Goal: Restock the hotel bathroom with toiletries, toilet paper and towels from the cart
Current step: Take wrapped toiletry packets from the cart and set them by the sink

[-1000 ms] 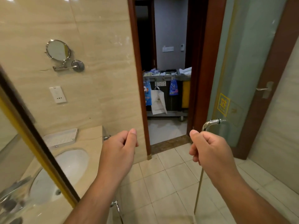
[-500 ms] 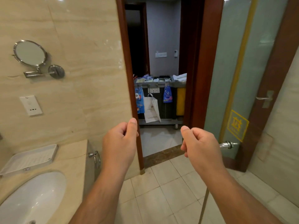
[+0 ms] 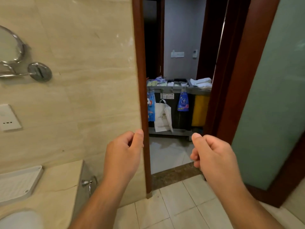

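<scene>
Nearing the cart (image 3: 198, 92), left hand (image 3: 123, 154) and right hand (image 3: 212, 157) stay curled, empty.

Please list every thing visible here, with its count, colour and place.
door: one, green glass in dark wood, right.
cart: one, grey, beyond the door.
towels: one stack, white, on the cart's top.
paper bag: one, white, on the cart's front.
packets: two, blue, hanging from the cart.
sack: one, yellow, cart's right end.
counter: one, beige, lower left.
tray: one, white, on the counter.
sink: one, white, bottom left.
mirror: one, chrome, upper left.
wall plate: one, white, below the mirror.
towel ring: one, chrome, counter's side.
left hand: one, curled, empty, centre.
right hand: one, curled, empty, centre right.
</scene>
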